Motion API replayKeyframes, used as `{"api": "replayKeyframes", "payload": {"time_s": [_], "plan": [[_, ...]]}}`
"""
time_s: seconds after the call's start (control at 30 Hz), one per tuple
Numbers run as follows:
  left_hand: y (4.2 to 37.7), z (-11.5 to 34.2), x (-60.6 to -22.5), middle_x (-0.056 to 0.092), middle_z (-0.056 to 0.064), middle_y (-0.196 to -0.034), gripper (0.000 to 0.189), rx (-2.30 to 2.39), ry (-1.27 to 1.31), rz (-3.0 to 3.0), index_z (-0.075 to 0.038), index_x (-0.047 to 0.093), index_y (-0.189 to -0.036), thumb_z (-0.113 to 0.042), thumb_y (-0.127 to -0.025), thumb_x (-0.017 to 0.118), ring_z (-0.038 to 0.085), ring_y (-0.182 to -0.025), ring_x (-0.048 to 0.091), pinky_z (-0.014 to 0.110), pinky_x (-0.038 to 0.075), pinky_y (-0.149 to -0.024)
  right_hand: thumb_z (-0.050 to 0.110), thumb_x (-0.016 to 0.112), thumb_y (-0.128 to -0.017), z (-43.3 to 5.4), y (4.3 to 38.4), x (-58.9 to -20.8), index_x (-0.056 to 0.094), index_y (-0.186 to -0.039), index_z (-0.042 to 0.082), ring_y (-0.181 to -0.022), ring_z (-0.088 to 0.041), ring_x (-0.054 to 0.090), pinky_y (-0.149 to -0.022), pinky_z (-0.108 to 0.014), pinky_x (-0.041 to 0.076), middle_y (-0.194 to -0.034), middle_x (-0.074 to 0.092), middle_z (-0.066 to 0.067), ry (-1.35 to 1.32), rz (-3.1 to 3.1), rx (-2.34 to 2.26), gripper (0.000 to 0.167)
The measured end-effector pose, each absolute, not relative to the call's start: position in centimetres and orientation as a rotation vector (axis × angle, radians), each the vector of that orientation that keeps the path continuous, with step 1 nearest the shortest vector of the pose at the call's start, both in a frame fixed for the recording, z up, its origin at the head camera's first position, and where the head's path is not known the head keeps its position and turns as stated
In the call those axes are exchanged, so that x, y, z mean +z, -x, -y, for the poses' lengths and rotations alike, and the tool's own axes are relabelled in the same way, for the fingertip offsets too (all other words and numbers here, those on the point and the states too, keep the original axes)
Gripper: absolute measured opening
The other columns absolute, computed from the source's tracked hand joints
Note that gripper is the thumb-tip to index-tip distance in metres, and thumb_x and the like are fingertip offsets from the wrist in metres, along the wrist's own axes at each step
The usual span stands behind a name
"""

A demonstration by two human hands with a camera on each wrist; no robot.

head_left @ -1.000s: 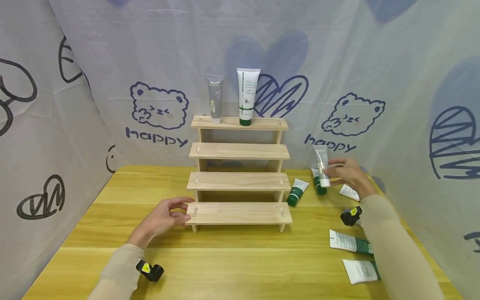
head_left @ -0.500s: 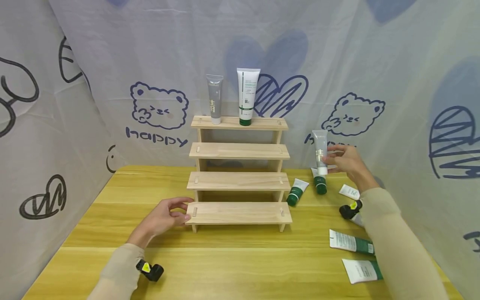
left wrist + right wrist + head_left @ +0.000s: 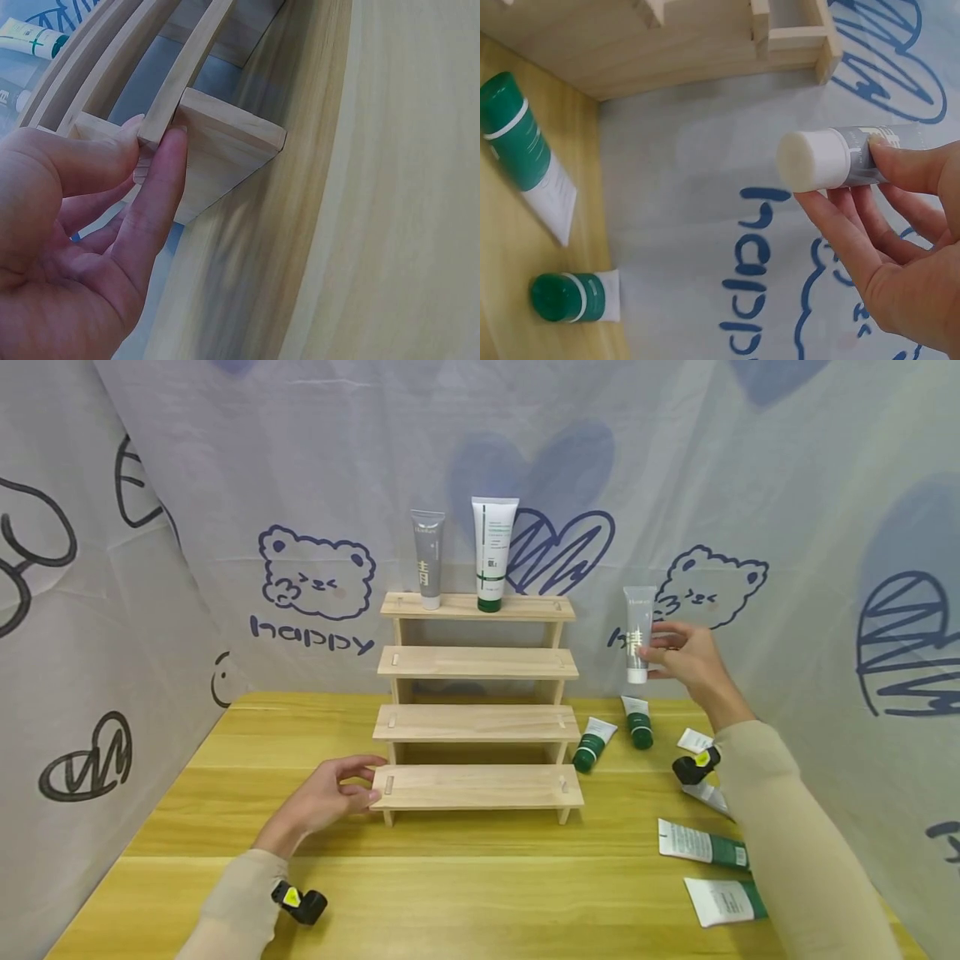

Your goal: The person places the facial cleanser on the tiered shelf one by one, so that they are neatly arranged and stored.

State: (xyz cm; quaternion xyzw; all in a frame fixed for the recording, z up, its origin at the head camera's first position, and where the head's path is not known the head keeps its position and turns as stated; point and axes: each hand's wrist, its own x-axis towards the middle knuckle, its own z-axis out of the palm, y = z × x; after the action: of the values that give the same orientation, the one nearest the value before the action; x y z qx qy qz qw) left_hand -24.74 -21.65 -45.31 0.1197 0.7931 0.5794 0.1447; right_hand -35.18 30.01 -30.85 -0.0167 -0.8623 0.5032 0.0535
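My right hand (image 3: 690, 660) grips a grey squeeze tube (image 3: 639, 625) with a white cap, held upright in the air to the right of a four-step wooden display rack (image 3: 477, 722). In the right wrist view the tube's white cap (image 3: 810, 162) points left, and the thumb presses on its printed side. At the rack's lowest step my left hand (image 3: 330, 793) pinches the left end of the board; the left wrist view shows thumb and forefinger on either face of that board (image 3: 178, 86). On the top step stand another grey tube (image 3: 429, 560) and a white tube with green cap (image 3: 492, 552).
Right of the rack lie two small green-and-white tubes, one near the rack (image 3: 592, 745) and one farther back (image 3: 637, 723). Nearer the right arm lie several more, including a long tube (image 3: 697, 843) and a wider tube (image 3: 722, 902). Printed cloth (image 3: 315, 460) hangs behind the wooden table (image 3: 420, 902).
My right hand has raised the grey tube from low above the small green tubes to about the height of the upper steps. My left hand stays on the rack's lowest board.
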Motion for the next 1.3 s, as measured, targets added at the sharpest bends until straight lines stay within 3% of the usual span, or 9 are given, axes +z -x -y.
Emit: {"api": "replayKeyframes", "payload": {"time_s": [0.4,0.57,0.77,0.97,1.3], "plan": [[24.8,21.5,-45.4,0.051,0.027,-0.133,0.057,1.664,-0.345,-2.289,0.002,0.046,-0.151,-0.005,-0.098,0.067,0.020,-0.100,0.069,0.030,0.066,-0.086,0.011,0.071,-0.097,-28.1,34.9,-28.7,0.050,-0.147,0.004,-0.105,-0.020,0.062,-0.083,-0.029,0.067,-0.127,0.058,-0.012,-0.031,2.557,1.511,0.055],[24.6,21.5,-45.4,0.051,0.027,-0.134,0.058,1.664,-0.342,-2.290,0.002,0.046,-0.151,-0.006,-0.098,0.068,0.020,-0.100,0.068,0.031,0.066,-0.086,0.011,0.071,-0.097,-27.3,35.1,-28.2,0.052,-0.146,0.003,-0.108,-0.024,0.063,-0.084,-0.031,0.067,-0.130,0.060,-0.016,-0.061,2.546,1.475,0.052],[24.6,21.5,-45.5,0.052,0.027,-0.133,0.058,1.666,-0.341,-2.290,0.002,0.046,-0.150,-0.007,-0.098,0.069,0.020,-0.101,0.069,0.031,0.066,-0.086,0.011,0.070,-0.098,-26.1,35.4,-27.8,0.051,-0.146,0.004,-0.114,-0.028,0.063,-0.093,-0.041,0.065,-0.137,0.060,-0.021,-0.096,2.513,1.489,0.052],[24.7,21.7,-45.8,0.052,0.026,-0.133,0.057,1.651,-0.350,-2.301,0.001,0.047,-0.151,-0.007,-0.098,0.068,0.019,-0.098,0.069,0.030,0.066,-0.086,0.012,0.069,-0.099,-25.0,35.9,-27.5,0.051,-0.146,0.005,-0.117,-0.030,0.063,-0.092,-0.036,0.065,-0.138,0.060,-0.022,-0.125,2.502,1.454,0.051],[24.8,21.9,-45.7,0.052,0.027,-0.134,0.056,1.636,-0.350,-2.324,-0.002,0.049,-0.150,-0.007,-0.097,0.068,0.021,-0.098,0.069,0.030,0.066,-0.086,0.009,0.068,-0.098,-23.5,36.5,-26.4,0.050,-0.147,0.004,-0.122,-0.035,0.062,-0.097,-0.043,0.064,-0.141,0.059,-0.023,-0.140,2.481,1.419,0.052]]}}
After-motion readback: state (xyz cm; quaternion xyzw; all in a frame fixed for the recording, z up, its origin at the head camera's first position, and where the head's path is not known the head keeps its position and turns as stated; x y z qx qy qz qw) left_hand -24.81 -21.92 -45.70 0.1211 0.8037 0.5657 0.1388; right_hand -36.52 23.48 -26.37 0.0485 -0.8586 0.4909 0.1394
